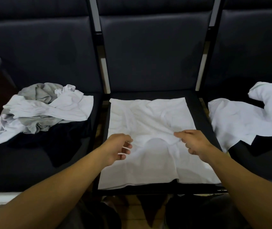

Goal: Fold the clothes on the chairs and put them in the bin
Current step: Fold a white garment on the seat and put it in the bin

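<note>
Your right hand [194,142] pinching the white shirt [148,129] spread on the middle chair [148,63], left hand [118,148] above it — fingers loosely curled, holding nothing, crumpled clothes pile [44,109] left of the shirt, white garment [247,119] right.

Three dark padded chairs [148,52] abreast, tiled floor [132,212] below

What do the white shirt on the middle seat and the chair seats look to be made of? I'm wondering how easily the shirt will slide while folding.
The white shirt looks like thin, soft, matte knit, probably cotton: it lies limp with fine wrinkles. The middle chair seat looks like smooth dark padded leather or vinyl, with a faint sheen and stitched seams; which one cannot be told.
</note>
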{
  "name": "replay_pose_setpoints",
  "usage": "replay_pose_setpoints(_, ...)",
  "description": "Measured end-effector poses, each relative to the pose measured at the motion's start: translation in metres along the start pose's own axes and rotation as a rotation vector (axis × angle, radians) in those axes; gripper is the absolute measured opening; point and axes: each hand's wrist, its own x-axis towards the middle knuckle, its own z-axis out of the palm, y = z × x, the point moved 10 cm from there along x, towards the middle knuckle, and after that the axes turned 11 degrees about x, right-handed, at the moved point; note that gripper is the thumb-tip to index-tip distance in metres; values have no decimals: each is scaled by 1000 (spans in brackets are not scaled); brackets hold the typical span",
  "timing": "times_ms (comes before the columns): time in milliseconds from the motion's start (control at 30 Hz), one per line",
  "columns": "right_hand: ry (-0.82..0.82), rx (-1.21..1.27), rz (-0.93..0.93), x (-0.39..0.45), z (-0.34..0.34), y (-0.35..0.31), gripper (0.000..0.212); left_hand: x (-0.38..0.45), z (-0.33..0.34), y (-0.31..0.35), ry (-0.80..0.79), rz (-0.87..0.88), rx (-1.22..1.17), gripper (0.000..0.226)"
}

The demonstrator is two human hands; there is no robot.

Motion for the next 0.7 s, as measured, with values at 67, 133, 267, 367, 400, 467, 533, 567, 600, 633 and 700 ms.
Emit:
replay_pose_setpoints(67, 7, -29, 15, -10, -8, 8, 29, -11, -2, -13, -7, -52, 19, 8)
replay_pose_setpoints(133, -30, -73, 16, -26, -15, 16, 25, -22, -1, -27, -26, -95, 75, 16)
replay_pose_setpoints(267, -214, -379, 55, -51, -12, 41, 32, -27, 1, -47, -14, -85, 364, 24)
replay_pose_setpoints(367, -182, -607, -53, -48, -14, 45, 58, -16, -23, -41, 205, 11, 593, 38)
replay_pose_setpoints(400, -146, -693, -138, -46, -13, 38, 60, -12, -33, -40, 282, 9, 719, 49)
replay_pose_setpoints(467, -131, -765, -292, -49, 3, 24, 55, -8, -49, -44, 388, -45, 885, 68)
replay_pose_setpoints(533, -169, -814, -445, -57, 31, 15, 50, -2, -58, -51, 413, -90, 885, 72)
replay_pose_setpoints(567, -197, -853, -519, -61, 46, 14, 49, 2, -59, -53, 412, -99, 864, 69)
replay_pose_setpoints(600, -236, -884, -577, -64, 61, 16, 49, 4, -61, -54, 409, -103, 844, 62)
replay_pose_setpoints(633, -280, -894, -605, -66, 71, 22, 52, 8, -60, -52, 405, -94, 840, 49)
replay_pose_setpoints(700, -363, -891, -566, -64, 83, 40, 60, 12, -58, -48, 404, -70, 837, 26)
